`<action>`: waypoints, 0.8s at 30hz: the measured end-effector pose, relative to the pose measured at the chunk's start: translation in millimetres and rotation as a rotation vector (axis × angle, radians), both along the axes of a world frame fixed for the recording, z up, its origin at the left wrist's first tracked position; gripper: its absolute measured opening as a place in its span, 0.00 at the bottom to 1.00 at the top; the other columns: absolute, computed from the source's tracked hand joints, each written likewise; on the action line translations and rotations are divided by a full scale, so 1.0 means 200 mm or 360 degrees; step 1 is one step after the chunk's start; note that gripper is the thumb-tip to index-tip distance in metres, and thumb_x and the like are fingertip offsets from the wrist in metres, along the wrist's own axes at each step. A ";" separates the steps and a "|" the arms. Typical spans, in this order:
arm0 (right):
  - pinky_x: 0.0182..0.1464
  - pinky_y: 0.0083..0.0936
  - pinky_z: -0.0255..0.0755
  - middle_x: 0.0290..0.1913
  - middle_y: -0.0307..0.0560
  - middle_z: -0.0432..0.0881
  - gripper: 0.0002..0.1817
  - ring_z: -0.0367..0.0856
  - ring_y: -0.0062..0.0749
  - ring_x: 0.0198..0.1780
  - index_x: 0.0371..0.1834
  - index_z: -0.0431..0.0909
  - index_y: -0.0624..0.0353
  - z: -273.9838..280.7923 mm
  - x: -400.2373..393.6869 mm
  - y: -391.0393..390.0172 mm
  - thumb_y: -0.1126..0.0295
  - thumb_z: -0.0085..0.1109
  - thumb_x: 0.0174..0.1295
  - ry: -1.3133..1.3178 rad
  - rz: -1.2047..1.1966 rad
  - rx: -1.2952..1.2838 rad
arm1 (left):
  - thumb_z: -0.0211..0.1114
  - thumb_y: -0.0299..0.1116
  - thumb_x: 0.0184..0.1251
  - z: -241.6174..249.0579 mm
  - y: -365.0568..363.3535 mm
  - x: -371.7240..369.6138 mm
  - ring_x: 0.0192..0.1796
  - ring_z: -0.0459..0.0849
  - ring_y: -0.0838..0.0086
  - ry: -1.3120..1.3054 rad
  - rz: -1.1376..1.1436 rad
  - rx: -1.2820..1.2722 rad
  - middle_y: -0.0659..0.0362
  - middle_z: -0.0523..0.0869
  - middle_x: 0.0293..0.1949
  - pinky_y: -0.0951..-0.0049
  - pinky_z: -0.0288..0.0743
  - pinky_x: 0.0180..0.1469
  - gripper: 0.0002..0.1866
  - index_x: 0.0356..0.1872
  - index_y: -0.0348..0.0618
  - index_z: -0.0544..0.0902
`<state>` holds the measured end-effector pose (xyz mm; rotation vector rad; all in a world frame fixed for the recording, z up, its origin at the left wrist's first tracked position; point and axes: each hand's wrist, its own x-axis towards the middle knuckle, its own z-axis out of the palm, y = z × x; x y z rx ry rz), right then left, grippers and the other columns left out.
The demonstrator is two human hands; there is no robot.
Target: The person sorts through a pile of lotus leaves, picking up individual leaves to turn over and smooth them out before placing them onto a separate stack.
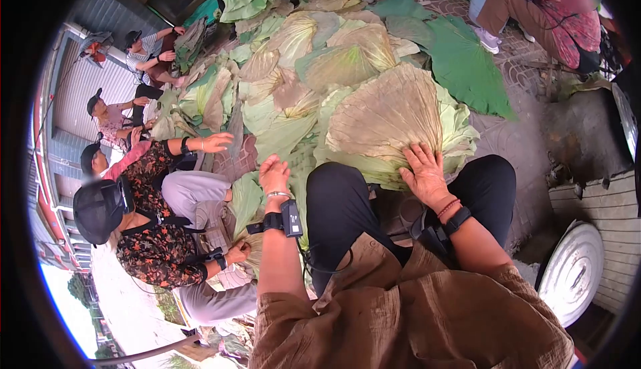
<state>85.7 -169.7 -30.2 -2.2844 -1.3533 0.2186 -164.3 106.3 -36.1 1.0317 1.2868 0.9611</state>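
Note:
A large dried lotus leaf (387, 112), brown over pale green, lies fanned out in front of my knees on a stack of other leaves. My right hand (425, 174) rests flat on its near edge with the fingers spread. To the left, my left hand (274, 174) is raised with its fingers curled in, near the pale green leaves (280, 128); I see nothing in it. A dark green leaf (464, 62) sticks out on the far right of the pile.
On my left a co-worker in a black cap (100, 209) sits close, one hand reaching toward the leaves. More people sit beyond along the left side, and another person (554, 15) sits at far right. A round metal lid (574, 272) leans at my right.

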 end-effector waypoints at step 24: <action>0.68 0.41 0.47 0.62 0.47 0.69 0.23 0.61 0.44 0.66 0.61 0.68 0.53 0.00 -0.10 -0.01 0.58 0.49 0.65 -0.0306 0.0057 0.0122 | 0.67 0.45 0.51 -0.58 -0.86 -0.93 0.53 0.74 0.52 0.1668 -0.0394 -0.0011 0.51 0.76 0.49 0.56 0.70 0.54 0.21 0.46 0.52 0.78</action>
